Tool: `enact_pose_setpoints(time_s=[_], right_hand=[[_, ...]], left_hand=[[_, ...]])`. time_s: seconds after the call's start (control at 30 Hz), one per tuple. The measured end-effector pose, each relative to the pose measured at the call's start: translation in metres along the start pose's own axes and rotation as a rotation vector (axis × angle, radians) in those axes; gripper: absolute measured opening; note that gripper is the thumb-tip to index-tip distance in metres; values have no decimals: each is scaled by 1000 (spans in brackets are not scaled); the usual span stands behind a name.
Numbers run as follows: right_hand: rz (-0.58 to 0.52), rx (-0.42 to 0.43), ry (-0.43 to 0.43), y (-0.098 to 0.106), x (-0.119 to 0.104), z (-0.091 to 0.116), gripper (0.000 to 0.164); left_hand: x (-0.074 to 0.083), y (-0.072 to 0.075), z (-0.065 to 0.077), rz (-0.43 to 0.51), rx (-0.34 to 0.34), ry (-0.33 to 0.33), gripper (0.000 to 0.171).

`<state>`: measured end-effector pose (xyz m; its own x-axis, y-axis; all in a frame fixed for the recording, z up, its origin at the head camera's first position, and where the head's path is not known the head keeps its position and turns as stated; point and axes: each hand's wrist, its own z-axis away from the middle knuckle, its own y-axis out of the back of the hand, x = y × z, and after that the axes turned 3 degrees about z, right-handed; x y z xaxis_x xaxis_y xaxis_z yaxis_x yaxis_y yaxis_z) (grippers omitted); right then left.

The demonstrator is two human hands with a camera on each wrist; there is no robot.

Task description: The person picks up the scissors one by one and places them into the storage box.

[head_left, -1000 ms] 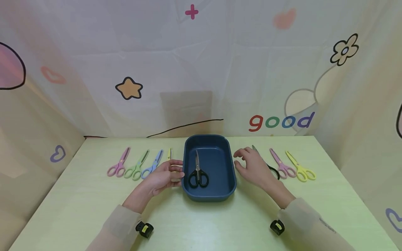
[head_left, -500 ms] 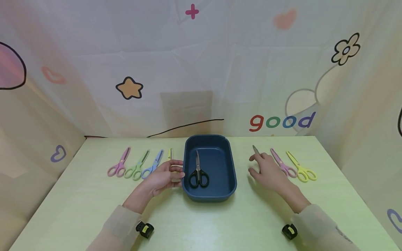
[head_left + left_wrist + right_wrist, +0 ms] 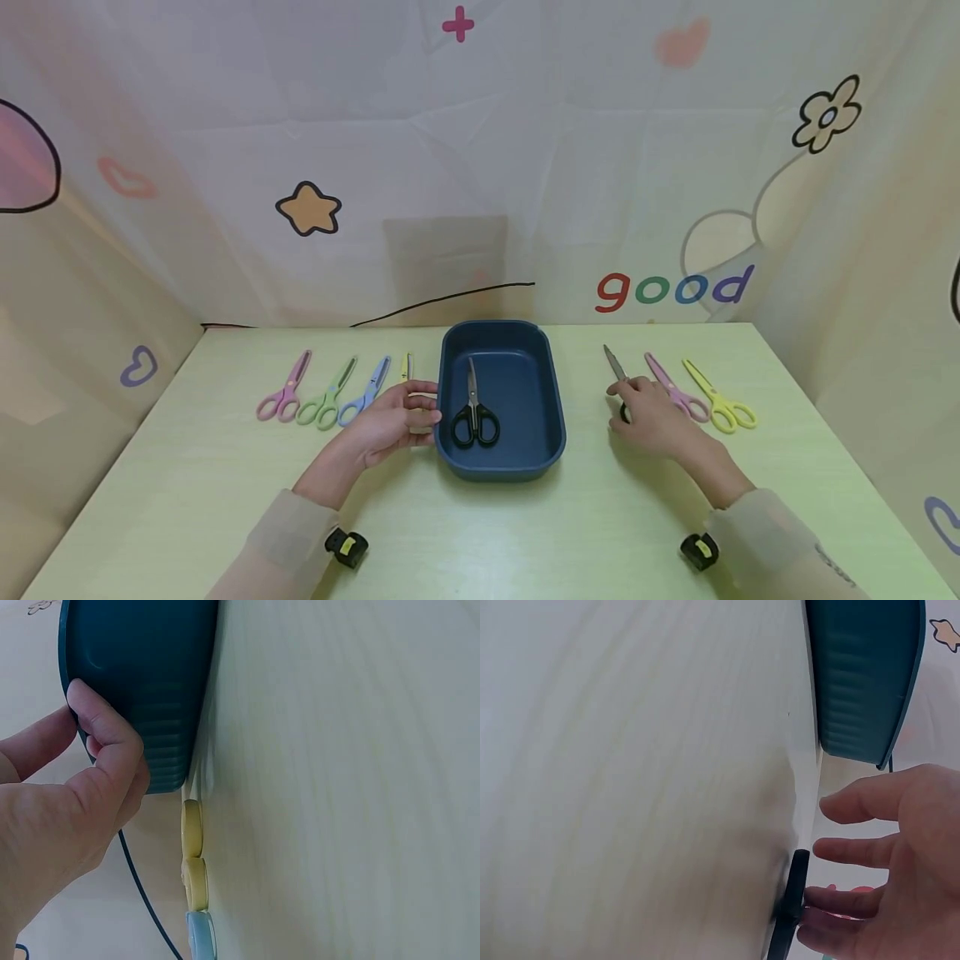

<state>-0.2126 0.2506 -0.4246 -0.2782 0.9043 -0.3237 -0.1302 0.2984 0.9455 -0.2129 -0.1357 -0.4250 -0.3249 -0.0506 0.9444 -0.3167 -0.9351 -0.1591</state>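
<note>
A dark blue rectangular box (image 3: 528, 467) stands mid-table with a pair of black-handled scissors (image 3: 474, 424) lying inside, blades away from me. My left hand (image 3: 392, 423) touches the box's left rim, thumb and fingertips against its outer side, as the left wrist view also shows. To the right of the box, my right hand (image 3: 651, 417) is over another pair of black-handled scissors (image 3: 613, 360), hiding most of the handles. In the right wrist view, thumb and fingers are spread apart, with the lower fingertips right at the black handle (image 3: 793, 889).
Left of the box lie pink scissors (image 3: 289, 390), green scissors (image 3: 327, 397), blue scissors (image 3: 367, 387) and yellow scissors (image 3: 406, 367), the last partly behind my left hand. Purple-pink scissors (image 3: 675, 387) and yellow scissors (image 3: 723, 404) lie on the right. A printed curtain (image 3: 600, 183) hangs behind the table.
My right hand has moved right, from beside the box to the black-handled scissors, and lowered over their handles. My left hand and the box stay in place.
</note>
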Motion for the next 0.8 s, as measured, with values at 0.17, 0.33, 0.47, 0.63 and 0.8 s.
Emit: enact_pose_setpoints(time_s=[0.17,0.33,0.47,0.63,0.8], right_hand=[[-11,-5,-14,-1,-4,-1,39],[-26,-5,-21,-3,-8,-4,39],[-53,-12,-34,-3,-12,-5,40],[-78,-9,-66,-1,-11,-4,44],[-3,-38,-76,-3,-7,-1,48]], left_hand=[[0,0,0,-2,-4,-3,49],[-1,0,0,-1,-6,-1,49],[-1,0,0,-1,-5,2,49],[-1,1,-1,6,-6,-1,49],[-1,1,-2,10,-7,1,48]])
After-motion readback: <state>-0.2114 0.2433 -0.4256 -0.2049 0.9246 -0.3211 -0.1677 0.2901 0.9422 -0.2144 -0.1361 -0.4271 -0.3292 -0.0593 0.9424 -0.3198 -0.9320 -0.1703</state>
